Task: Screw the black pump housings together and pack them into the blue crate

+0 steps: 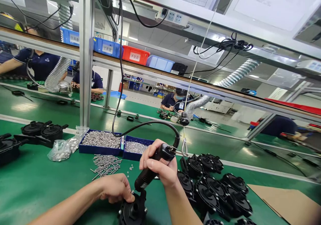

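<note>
My right hand (160, 163) is wrapped round a black corded electric screwdriver (147, 174), tilted with its lower end just above a round black housing (132, 211). The housing lies on the green table at the bottom centre, with small bright screws round its rim. My left hand (119, 190) has its fingers pressed together at the housing's upper edge, beside a small shiny metal piece (132, 192). Whether the fingertips grip that piece or only touch it cannot be made out. The screwdriver's tip is partly hidden behind the housing's edge.
Blue trays of long screws (101, 141) and small nuts (135, 147) stand behind, with loose screws (106, 165) in front. Plastic bags (61, 150) and black housings (51, 131) lie left; several more housings (208, 195) and cardboard (286, 203) lie right. A cable hangs above. People sit beyond.
</note>
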Available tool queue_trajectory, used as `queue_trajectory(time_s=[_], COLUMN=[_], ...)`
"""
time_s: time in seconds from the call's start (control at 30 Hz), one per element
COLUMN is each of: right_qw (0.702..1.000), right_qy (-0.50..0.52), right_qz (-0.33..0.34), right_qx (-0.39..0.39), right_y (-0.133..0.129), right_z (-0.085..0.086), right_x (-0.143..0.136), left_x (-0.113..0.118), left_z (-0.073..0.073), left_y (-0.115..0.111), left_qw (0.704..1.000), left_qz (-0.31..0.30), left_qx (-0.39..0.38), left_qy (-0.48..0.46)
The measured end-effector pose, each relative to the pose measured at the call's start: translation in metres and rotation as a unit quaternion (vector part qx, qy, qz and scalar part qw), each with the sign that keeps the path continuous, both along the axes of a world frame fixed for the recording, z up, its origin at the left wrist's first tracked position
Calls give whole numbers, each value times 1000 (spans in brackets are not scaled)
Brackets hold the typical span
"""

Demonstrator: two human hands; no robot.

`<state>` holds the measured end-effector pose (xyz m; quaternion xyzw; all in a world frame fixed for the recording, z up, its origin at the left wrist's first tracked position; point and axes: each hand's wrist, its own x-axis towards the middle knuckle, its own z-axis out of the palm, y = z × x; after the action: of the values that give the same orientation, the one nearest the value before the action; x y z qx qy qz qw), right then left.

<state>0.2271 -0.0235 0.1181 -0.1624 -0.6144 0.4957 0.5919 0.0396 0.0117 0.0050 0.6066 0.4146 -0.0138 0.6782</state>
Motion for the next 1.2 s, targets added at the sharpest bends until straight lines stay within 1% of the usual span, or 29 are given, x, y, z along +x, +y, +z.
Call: queue_trajectory(time_s=[0.07, 0.1, 0.23, 0.27, 0.3, 0.33, 0.37, 0.4, 0.43, 0.47, 0.5, 0.53, 0.57, 0.67, 0.8, 0.9, 0.97, 1.03, 1.07, 1.1, 1.13, 1.17, 1.2], right_qw=[1000, 1000, 999, 998, 997, 997, 996, 995, 995, 995, 995, 995, 995, 995, 995, 996, 996, 996, 996, 996, 995, 995, 995], right_qy=[7, 11, 17, 17, 16, 15, 16, 17, 18, 19, 19, 20, 20, 20, 18, 17, 17, 17, 17, 17, 18, 18, 19], right_qz=[-10, -13, -37, -49, -60, -69, -75, -79, -81, -80, -78, -76, -74, -72, -74, -71, -69, -68, -68, -69, -70, -71, -72], right_qx=[5, 9, 27, 32, 36, 41, 46, 50, 54, 56, 59, 62, 65, 69, 64, 58, 55, 56, 58, 61, 63, 65, 66], right_y=[1, 1, 2, 2, 2, 1, 1, 1, 0, 0, -1, -1, -2, -3, -3, -3, -3, -3, -4, -4, -5, -6, -6], right_z=[0, 0, 3, 5, 6, 7, 8, 10, 11, 12, 13, 14, 14, 15, 15, 14, 14, 14, 14, 15, 16, 16, 17], right_x=[-2, -1, 5, 7, 10, 12, 14, 17, 18, 20, 21, 22, 23, 23, 22, 21, 20, 20, 21, 21, 22, 22, 23], left_x=[3, 7, 26, 28, 28, 25, 21, 16, 10, 4, 0, -3, -5, -3, 8, 21, 30, 36, 39, 40, 41, 41, 41], left_z=[-5, -8, -26, -29, -31, -32, -32, -33, -34, -36, -38, -41, -44, -48, -43, -40, -40, -42, -43, -44, -45, -45, -45], left_y=[-6, -10, -35, -39, -40, -40, -37, -32, -27, -20, -15, -10, -6, -4, -9, -10, -11, -15, -17, -20, -22, -24, -26], left_qw=[1000, 1000, 990, 989, 990, 991, 987, 975, 952, 924, 897, 878, 868, 858, 856, 853, 846, 844, 852, 869, 895, 928, 959], left_qz=[8, 23, 127, 132, 122, 108, 91, 77, 72, 70, 66, 58, 49, 40, 40, 9, -17, -24, -10, 12, 44, 75, 96], left_qx=[-3, -4, 8, 14, 27, 62, 123, 205, 295, 377, 437, 471, 485, 494, 494, 493, 490, 482, 479, 465, 427, 357, 263], left_qy=[3, -5, -62, -67, -62, -56, -48, -38, -21, 1, 30, 62, 93, 135, 147, 171, 212, 233, 213, 172, 120, 75, 39])
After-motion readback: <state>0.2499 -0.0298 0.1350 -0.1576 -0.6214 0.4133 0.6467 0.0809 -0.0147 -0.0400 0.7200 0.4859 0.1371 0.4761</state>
